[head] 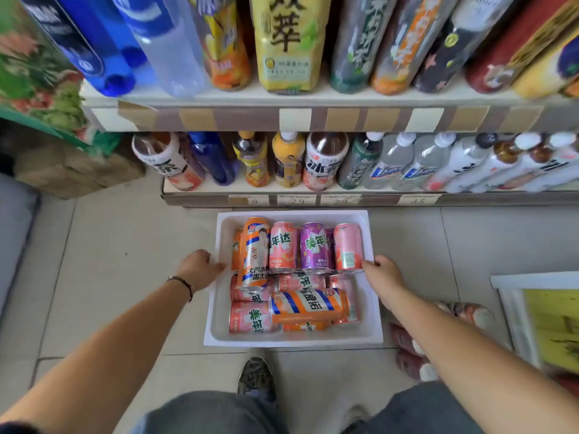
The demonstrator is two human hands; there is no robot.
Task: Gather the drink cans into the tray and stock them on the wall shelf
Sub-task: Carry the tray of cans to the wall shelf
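On the tiled floor (119,233), directly in front of the bottom shelf (313,198) of bottled drinks: one white foam tray (294,338), rectangular, deep-walled.

Contents: drink cans lying on their sides, loosely stacked. Against the tray's far wall, a tall orange-and-blue can (254,253), a pink can (283,247), a purple can (315,248) and a second pink can (348,248). Toward the near wall, further pink cans and a long orange-striped can (310,305) lying crosswise on top.

Left hand (200,265): at the tray's left rim, fingers curled over the edge, gripping it.
Right hand (380,272): at the tray's right rim, fingers bent over the edge, gripping it; fingertips close to the second pink can.

Handling, as judged: the loaded tray is likely heavy for its material. Foam walls are stiff but brittle and may crack or flex if lifted by the rim alone; support beneath both long sides looks safer. Cans are smooth, round and unsecured, so they may roll or shift if the tray tilts. Keep it level.

Beside the tray, right: slippers (410,355) and a framed yellow panel (551,321).
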